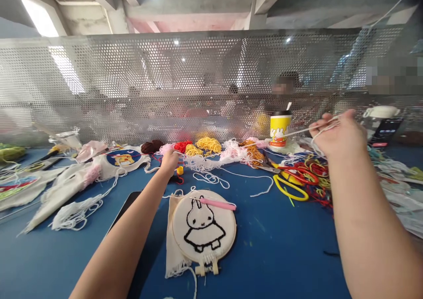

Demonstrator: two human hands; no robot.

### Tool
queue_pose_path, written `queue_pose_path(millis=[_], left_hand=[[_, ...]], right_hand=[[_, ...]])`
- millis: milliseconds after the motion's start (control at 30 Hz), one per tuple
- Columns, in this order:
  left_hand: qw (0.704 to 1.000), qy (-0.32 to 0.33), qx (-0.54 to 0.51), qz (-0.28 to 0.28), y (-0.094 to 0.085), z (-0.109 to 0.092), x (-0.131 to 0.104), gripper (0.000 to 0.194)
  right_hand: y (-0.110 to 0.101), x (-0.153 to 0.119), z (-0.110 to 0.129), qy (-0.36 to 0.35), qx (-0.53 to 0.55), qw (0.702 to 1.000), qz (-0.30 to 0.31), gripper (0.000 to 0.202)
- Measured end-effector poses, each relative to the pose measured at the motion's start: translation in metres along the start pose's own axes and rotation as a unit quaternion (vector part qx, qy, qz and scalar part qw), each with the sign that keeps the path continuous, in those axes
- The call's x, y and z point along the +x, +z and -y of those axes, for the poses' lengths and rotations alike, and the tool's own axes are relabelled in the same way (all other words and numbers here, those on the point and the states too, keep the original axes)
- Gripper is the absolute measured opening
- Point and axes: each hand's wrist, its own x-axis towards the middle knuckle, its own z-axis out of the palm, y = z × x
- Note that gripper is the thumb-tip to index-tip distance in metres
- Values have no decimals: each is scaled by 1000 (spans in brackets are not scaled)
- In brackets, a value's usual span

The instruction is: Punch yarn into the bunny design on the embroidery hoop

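My right hand [342, 133] is raised at the right, its fingers closed on a strand of white yarn [299, 132] that stretches left toward the yarn pile. At the back of the table my left hand [170, 161] is closed at the left end of the white yarn heap [206, 162]; its fingertips are partly hidden. Between my forearms lies an embroidery hoop [178, 241] with white cloth, showing a rabbit [204, 233] outlined in black. A pink punch needle [218, 203] rests across the hoop's upper right, with white yarn at its tip.
Scissors [269, 168] and yellow tubing [280, 188] lie by tangled coloured yarn [313, 171] on the right. A yellow and white cup [279, 131] stands behind. Other embroidered pieces [124, 160] are at left. A perforated metal screen [205, 69] closes the table's back.
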Motion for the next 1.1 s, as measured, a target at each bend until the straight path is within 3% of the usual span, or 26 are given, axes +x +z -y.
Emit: queue_pose_path(millis=[167,367,500,900,1100], left_hand=[[989,-25,-101,104,10,-16,-12,26],[966,21,-184,182,19,-29,-25,24],[948,35,-229,218,19,-38,-34,26],[915,32,-283,286,16,-43,-42,48],[927,42,-247,280,18,-50,-48,55]], right_hand=[[34,-17,14,3,19,994,112,17],[117,-64,33,-48,-53,948,311,17],[151,-98,37,-67,-97,918,379,20],[154,-99,33,-51,-114,914,386,22],[166,-117,38,-37,-101,927,360,22]])
